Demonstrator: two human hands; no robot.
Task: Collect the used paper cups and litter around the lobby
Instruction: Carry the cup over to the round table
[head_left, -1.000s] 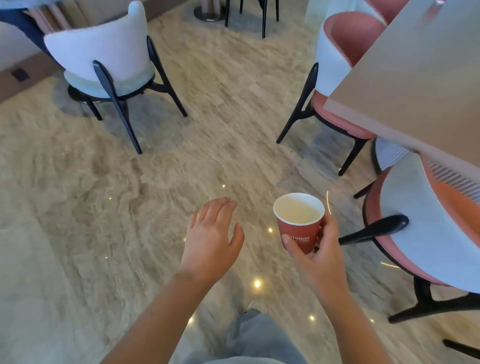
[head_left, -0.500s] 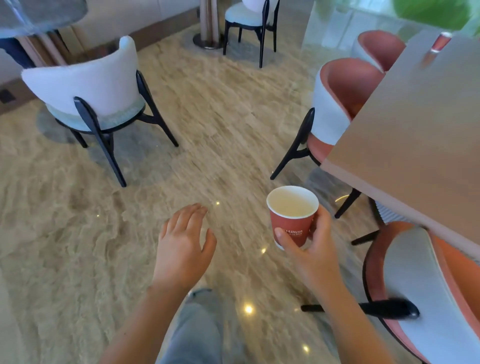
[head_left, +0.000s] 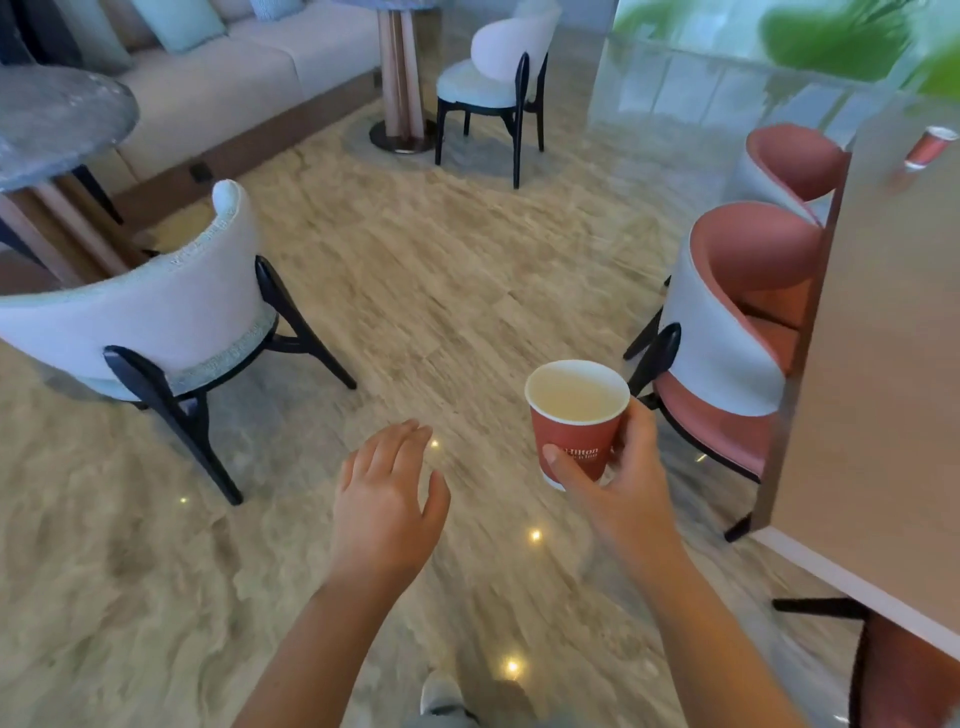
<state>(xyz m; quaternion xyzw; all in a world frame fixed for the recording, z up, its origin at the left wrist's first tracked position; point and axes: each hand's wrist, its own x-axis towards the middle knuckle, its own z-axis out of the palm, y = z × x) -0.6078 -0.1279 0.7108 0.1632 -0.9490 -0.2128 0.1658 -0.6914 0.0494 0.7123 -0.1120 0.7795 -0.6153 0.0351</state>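
Note:
My right hand (head_left: 621, 480) grips a red paper cup (head_left: 574, 415) with a white inside, held upright over the floor at centre right. My left hand (head_left: 387, 496) hovers palm down beside it, fingers loosely apart, holding nothing. A second red paper cup (head_left: 930, 147) stands on the beige table (head_left: 893, 322) at the far right, near its back end.
Two pink-and-white chairs (head_left: 737, 332) are tucked at the table's left side. A white chair (head_left: 156, 322) stands at left by a round grey table (head_left: 57, 119). Another white chair (head_left: 498, 78), a pedestal base and a beige sofa (head_left: 249, 78) lie ahead across the marble floor.
The view has lifted and moved forward, bringing the sofa, far chair and the cup on the table into sight. Both hands keep their pose; the right still holds the cup.

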